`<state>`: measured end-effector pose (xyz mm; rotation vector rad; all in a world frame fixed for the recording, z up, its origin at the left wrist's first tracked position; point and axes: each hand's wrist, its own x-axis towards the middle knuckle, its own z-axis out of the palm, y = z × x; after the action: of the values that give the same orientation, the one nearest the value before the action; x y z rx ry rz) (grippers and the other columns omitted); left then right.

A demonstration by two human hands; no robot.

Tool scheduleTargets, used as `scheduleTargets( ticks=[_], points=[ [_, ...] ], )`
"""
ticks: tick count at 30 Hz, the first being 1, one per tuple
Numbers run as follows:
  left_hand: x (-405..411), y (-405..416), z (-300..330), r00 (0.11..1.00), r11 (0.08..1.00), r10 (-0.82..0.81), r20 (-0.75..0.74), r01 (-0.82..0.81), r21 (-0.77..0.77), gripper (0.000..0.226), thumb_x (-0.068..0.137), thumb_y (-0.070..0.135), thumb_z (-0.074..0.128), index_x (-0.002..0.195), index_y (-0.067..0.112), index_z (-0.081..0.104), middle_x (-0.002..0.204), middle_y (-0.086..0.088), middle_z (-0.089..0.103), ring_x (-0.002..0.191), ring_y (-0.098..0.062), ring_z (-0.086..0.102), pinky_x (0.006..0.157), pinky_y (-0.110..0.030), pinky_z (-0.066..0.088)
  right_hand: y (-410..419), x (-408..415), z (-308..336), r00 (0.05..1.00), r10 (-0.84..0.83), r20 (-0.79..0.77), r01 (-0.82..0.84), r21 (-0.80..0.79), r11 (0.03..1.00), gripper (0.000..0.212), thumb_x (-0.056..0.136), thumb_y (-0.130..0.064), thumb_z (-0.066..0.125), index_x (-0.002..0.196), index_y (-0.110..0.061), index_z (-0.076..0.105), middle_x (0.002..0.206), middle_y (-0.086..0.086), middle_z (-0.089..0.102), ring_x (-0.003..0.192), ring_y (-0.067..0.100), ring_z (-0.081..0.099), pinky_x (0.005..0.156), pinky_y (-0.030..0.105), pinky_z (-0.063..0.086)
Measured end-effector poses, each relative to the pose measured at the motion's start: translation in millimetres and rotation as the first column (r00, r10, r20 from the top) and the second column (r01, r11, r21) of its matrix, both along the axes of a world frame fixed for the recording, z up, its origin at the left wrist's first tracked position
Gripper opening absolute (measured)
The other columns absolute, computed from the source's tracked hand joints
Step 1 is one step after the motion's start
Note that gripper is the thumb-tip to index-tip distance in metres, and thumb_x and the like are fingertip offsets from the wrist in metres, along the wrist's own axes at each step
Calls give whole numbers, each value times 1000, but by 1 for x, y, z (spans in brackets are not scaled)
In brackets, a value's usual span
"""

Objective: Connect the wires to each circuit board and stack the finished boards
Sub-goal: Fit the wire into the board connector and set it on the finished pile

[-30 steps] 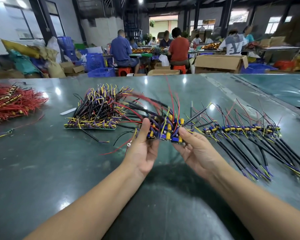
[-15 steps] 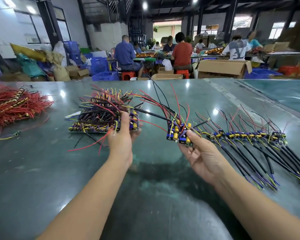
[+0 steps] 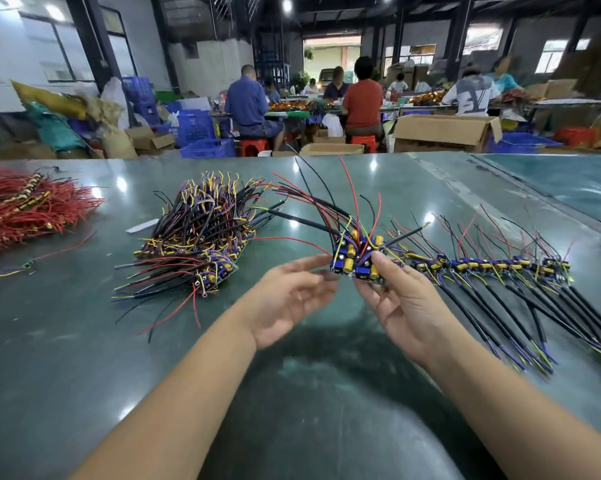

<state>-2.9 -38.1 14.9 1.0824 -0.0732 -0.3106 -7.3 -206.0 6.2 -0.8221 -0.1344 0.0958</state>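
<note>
While the right hand: right hand [image 3: 409, 306] pinches a small cluster of circuit boards [image 3: 357, 259] by its near edge, thumb on top, wires fanning up and away so nothing tangles in the palm.
Left hand: left hand [image 3: 288, 299] hovers just left of the cluster, fingers straight and relaxed, holding nothing, fingertips almost at the board edge; I'd say it is about to take or steady a wire.
Finished stack: wired boards [image 3: 195, 244] piled left of the hands on the green table [image 3: 84, 358], leads all pointing the same way, probably so the pile stays flat.
Waiting row: more boards [image 3: 493, 266] lined up to the right, black leads trailing toward the near edge, within the right hand's reach.
Red wires: loose bundle [image 3: 25, 209] far left, well apart.
</note>
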Motion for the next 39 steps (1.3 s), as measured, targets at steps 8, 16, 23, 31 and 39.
scheduleTargets(
  ticks=[8, 16, 23, 31, 39],
  points=[
    [-4, -26, -14, 968, 983, 176, 177, -181, 12, 16, 88, -2, 53, 98, 7, 62, 87, 1, 73, 80, -6, 67, 75, -19, 55, 4, -2, -7, 989, -121, 80, 145, -484, 863, 8, 76, -25, 70, 74, -19, 74, 82, -1, 67, 83, 15, 51, 73, 28, 35],
    [-7, -28, -10, 958, 976, 174, 230, -137, -167, 14, 73, 10, 61, 81, 9, 72, 85, -7, 74, 75, -11, 70, 67, -23, 56, 4, -2, -5, 993, -9, 120, 35, -214, 976, 10, 71, -15, 67, 78, -14, 74, 85, 0, 73, 81, 9, 65, 74, 22, 49],
    [-5, -26, -16, 960, 973, 213, 181, -224, 44, 9, 81, 12, 67, 76, 12, 74, 83, 0, 74, 74, -7, 69, 59, -18, 53, 4, -5, -2, 996, -56, 72, 77, -334, 939, 5, 74, -8, 70, 75, -11, 74, 79, 3, 73, 74, 11, 67, 71, 21, 54],
    [-4, -26, -17, 956, 958, 258, 137, -272, 89, 4, 81, 11, 68, 84, 9, 69, 81, 1, 73, 73, -5, 68, 58, -17, 52, -1, -1, -6, 999, -47, -16, 38, -362, 931, 8, 78, -4, 68, 86, -5, 70, 80, 4, 72, 72, 11, 66, 67, 21, 56],
    [-7, -21, -14, 978, 980, 151, 146, -168, 110, 15, 83, 14, 65, 96, 9, 65, 91, -3, 72, 79, -10, 67, 61, -20, 53, -7, -2, -2, 997, 64, 35, -46, -375, 926, 13, 69, -14, 68, 80, -10, 75, 85, 4, 74, 76, 10, 68, 67, 20, 54]
  ],
)
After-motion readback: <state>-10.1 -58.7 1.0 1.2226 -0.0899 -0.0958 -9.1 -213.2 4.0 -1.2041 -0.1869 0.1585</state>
